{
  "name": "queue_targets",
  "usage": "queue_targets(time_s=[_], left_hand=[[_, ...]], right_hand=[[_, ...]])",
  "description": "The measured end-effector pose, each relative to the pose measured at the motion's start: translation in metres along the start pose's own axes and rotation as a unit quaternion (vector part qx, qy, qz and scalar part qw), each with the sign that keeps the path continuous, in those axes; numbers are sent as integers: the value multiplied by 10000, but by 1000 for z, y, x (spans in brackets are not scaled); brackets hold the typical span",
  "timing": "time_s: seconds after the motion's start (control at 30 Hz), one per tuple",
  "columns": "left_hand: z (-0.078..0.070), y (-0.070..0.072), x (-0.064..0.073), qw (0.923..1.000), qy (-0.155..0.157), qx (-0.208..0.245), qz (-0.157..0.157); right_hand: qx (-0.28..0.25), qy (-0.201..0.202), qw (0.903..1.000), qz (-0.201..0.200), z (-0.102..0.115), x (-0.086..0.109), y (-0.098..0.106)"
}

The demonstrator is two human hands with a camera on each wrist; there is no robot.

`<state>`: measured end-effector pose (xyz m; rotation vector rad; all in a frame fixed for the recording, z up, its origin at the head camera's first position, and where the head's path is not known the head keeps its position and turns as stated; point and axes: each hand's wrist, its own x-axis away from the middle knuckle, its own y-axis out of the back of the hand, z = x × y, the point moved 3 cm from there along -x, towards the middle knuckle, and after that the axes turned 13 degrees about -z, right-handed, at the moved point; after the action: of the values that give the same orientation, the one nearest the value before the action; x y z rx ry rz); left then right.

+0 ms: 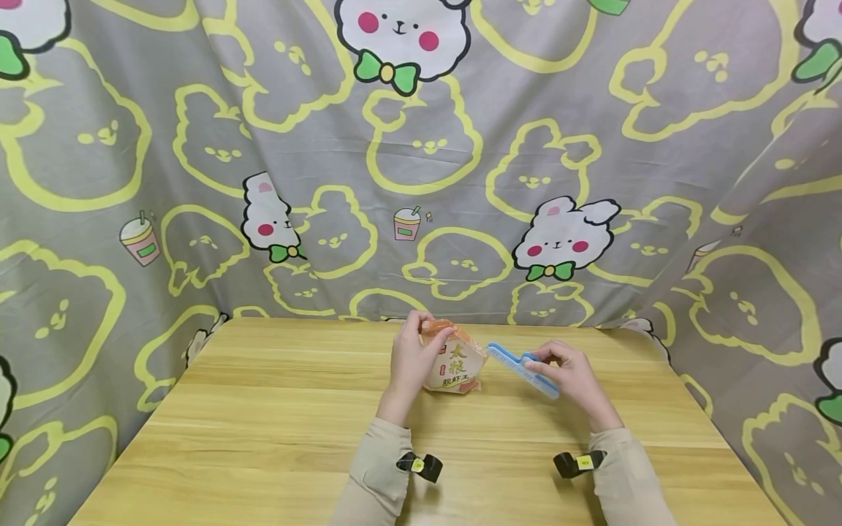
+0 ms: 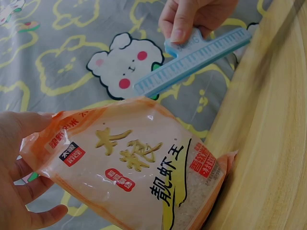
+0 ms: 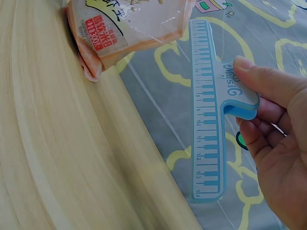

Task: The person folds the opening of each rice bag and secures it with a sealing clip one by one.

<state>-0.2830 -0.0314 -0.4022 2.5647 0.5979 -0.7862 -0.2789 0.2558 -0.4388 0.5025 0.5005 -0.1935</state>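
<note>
An orange and cream bag of rice (image 1: 454, 369) with gold and black lettering stands on the wooden table, leaning a little. My left hand (image 1: 413, 358) grips its top corner, thumb in front and fingers behind. To its right, my right hand (image 1: 567, 371) pinches the handle of a long blue clip (image 1: 522, 370) with a piano-key and number pattern. In the right wrist view the thumb lies on the handle of the clip (image 3: 208, 115), whose long bar points toward the bag (image 3: 139, 24). From the left wrist, the clip (image 2: 192, 60) appears just beyond the bag's upper edge.
The wooden table (image 1: 276, 424) reaches back to a grey curtain (image 1: 316, 146) printed with yellow outlines and white cartoon animals. Curtain cloth also hangs along both sides. A black strap device (image 1: 421, 465) sits on the left wrist, and another black device (image 1: 579, 463) on the right.
</note>
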Motion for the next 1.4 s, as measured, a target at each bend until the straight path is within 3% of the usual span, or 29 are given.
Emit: queue_targets(time_s=[0.17,0.47,0.73,1.0,1.23,1.4], left_hand=[[0,0,0,10000,-2,22,4],[-1,0,-1,10000,9,-3,20],[0,0,-1,10000,26,-27,13],[-2,0,0,10000,62,7,29],[-1,-1,0,10000,63,3,27],[1,-1,0,10000,31,14,26]], right_hand=[[-44,113,9999,71,0,-3,-3],[-230,-63,9995,211,-2,-7,-9],[-286,-100,9990,342,30,-7,-8],[-824,-277,9959,260,-13,-12,-26],[-1352,-318,9897,334,-19,-11,-34],[-1521,-622,9858,345,-18,-11,-39]])
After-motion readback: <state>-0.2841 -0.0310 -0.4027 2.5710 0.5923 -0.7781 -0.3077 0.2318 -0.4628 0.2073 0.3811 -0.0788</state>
